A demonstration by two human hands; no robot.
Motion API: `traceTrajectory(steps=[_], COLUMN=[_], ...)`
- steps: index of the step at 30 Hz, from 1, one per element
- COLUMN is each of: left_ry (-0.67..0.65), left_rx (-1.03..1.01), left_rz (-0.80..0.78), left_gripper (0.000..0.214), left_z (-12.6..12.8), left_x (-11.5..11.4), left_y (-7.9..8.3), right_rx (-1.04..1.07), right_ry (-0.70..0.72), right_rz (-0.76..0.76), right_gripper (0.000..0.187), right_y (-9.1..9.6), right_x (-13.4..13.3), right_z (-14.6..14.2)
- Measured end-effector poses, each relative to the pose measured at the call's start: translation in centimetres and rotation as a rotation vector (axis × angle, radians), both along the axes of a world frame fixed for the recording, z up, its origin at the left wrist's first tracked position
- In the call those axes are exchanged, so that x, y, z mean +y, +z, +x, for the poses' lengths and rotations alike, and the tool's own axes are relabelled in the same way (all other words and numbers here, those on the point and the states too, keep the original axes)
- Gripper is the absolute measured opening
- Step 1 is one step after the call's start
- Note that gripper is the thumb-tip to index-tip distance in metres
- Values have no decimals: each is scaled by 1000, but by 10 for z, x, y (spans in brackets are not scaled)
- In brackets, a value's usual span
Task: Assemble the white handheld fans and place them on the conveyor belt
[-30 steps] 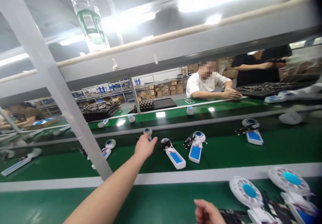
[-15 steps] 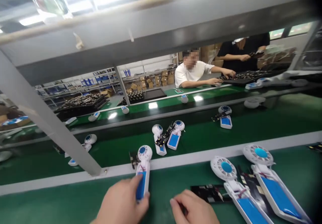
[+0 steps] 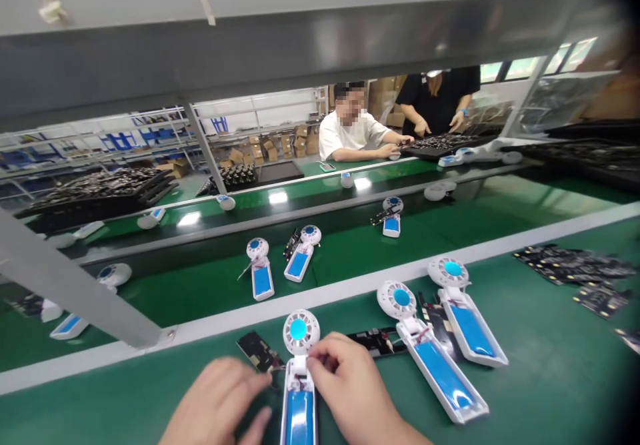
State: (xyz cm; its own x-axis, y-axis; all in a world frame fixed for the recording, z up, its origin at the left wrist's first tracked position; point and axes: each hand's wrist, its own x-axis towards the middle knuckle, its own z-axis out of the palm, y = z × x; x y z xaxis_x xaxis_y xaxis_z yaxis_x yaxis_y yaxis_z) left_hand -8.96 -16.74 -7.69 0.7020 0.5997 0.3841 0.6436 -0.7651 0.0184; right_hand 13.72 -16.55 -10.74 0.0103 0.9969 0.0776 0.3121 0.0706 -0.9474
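the left hand [image 3: 225, 398] is beside the white fan unit [image 3: 300, 381], its grip fairly wide, thumb apart from the fingers; the fingertips are near a thin wire, and i cannot tell whether they touch it. the right hand [image 3: 355, 391] has its grip narrow at the unit's neck, thumb and forefinger close together; whether they pinch anything, i cannot tell. the unit lies between the hands on the green desk [image 3: 540, 391], round head away, blue insert facing up. a dark circuit board [image 3: 255, 350] is just left of it. to the right lie two more fan units, the nearer one [image 3: 443, 371] and the farther one [image 3: 473, 325], then a heap of boards [image 3: 575, 265]. past a pale rail [image 3: 345, 291], similar units [image 3: 261, 279] lie on a green surface. farther back, a person in white [image 3: 350, 135] sits near a person in black [image 3: 440, 98].
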Motion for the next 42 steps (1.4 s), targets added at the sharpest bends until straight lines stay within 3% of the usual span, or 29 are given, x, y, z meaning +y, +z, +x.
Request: traceTrajectory(steps=[3,5,10,16,18,21,24,27,29,33,38,42], left_ry=[-2,-62,-221,-62,85,300,300,327,375,399,345,354], left_rx=[84,123,118,-29,-185,-504,-702,-745,-743,-627,-440,-378], left_rz=[-31,-77,-122,-170,-369,-799,-1124,-1276,-1242,-1008,-768,-666], left_gripper=[34,28,21,25,27,34,41,56,42,22,29,29], left_z=[-14,-16,-11,-16,-11,6,30,50,57,59,49,44], left_x=[30,44,55,48,42,29,17,9,7,3,-4,-8], left_y=[4,1,1,-5,-10,-9,2,11,11,4,-6,-5], right_rx=[29,29,40,43,40,11,-24,-19,-2,21,34,-65], right_ry=[64,111,165,209,211,209,204,182,160,123,91,42], right_rz=[62,130,192,218,205,198,184,118,72,26,75,220], right_gripper=[18,17,14,15,16,17,18,21,22,22,21,17], right_y=[-4,-6,-7,-7,-9,-11,-10,-9,-8,-6,-3,0], right_x=[2,1,-4,-1,1,2,1,1,1,1,-5,-11], right_z=[-2,-3,0,-5,-5,-4,-2,-3,-4,-6,-9,-12])
